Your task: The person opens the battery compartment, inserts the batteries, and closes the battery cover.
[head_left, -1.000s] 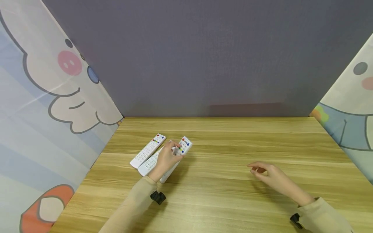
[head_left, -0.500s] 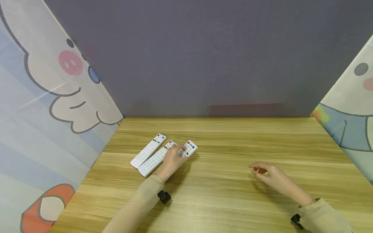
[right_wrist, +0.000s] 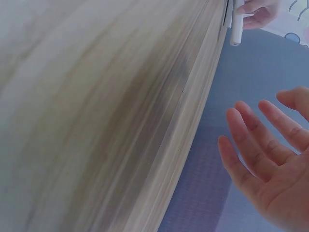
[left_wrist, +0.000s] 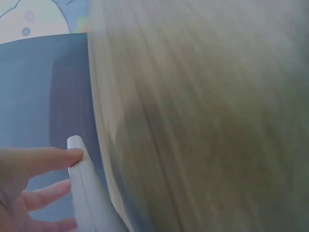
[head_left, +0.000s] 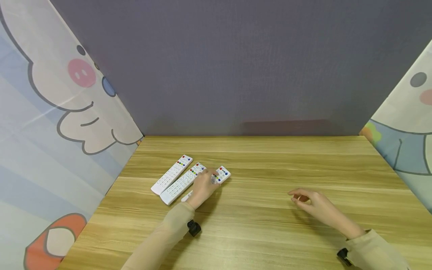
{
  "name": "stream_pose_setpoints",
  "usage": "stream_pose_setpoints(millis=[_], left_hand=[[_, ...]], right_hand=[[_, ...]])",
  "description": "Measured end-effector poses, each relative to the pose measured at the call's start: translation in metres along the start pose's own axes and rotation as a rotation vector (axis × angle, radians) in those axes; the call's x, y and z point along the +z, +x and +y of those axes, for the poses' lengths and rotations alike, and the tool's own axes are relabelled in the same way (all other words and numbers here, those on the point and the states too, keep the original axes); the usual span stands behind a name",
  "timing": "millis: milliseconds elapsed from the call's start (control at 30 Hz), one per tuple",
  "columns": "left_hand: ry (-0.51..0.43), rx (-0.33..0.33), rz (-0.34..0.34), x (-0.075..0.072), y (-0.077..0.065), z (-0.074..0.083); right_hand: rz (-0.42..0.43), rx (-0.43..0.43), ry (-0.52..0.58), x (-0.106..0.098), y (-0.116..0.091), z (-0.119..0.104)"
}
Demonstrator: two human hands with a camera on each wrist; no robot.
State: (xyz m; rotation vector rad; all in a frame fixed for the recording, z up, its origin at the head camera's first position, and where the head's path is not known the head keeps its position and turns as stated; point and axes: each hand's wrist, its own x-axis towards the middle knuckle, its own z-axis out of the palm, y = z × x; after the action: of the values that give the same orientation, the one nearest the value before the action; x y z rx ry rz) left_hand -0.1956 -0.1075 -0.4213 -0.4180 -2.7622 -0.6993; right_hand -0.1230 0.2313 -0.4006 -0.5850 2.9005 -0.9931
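Three white remote controls with coloured buttons are at the left of the table. My left hand (head_left: 202, 189) pinches the rightmost remote control (head_left: 223, 174) by its sides, thumb on the near side; the palm covers its middle. The left wrist view shows the thumb pressing one edge of this remote control (left_wrist: 91, 203), fingers on the other. I cannot tell whether it touches the table. Left of it lie the middle remote control (head_left: 180, 186) and the leftmost remote control (head_left: 172, 174), slanted alike. My right hand (head_left: 312, 204) hovers loosely curled at the right, holding nothing.
The wooden table (head_left: 256, 225) ends at a grey panel (head_left: 236, 75) at the back. Cartoon-printed cloths hang at the left (head_left: 50, 123) and right (head_left: 411, 112) sides. Dark wrist cameras sit on both sleeves.
My left hand has moved right and slightly nearer with the rightmost remote control, opening a gap to the middle remote control and uncovering more of it. My right hand has hardly moved.
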Motion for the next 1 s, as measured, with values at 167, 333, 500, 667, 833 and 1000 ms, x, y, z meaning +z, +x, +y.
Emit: stream_pose_setpoints(millis=[167,333,500,667,833,1000], left_hand=[[0.044,0.001,-0.006,0.004,-0.001,0.000],[0.065,-0.014,-0.031,0.007,0.000,0.000],[0.075,-0.031,-0.056,0.007,0.002,0.000],[0.094,-0.046,-0.080,0.007,0.002,0.002],[0.108,-0.043,-0.121,0.003,0.003,0.003],[0.088,0.005,-0.118,-0.008,0.002,0.000]], right_hand=[[0.018,-0.019,-0.001,0.001,0.000,0.001],[0.023,-0.035,-0.002,0.002,0.000,0.003],[0.033,-0.039,-0.011,0.002,0.000,0.005],[0.036,-0.036,-0.020,0.001,0.001,0.005],[0.066,-0.050,-0.072,0.002,0.002,0.006],[0.160,-0.127,-0.158,0.003,0.002,0.009]])
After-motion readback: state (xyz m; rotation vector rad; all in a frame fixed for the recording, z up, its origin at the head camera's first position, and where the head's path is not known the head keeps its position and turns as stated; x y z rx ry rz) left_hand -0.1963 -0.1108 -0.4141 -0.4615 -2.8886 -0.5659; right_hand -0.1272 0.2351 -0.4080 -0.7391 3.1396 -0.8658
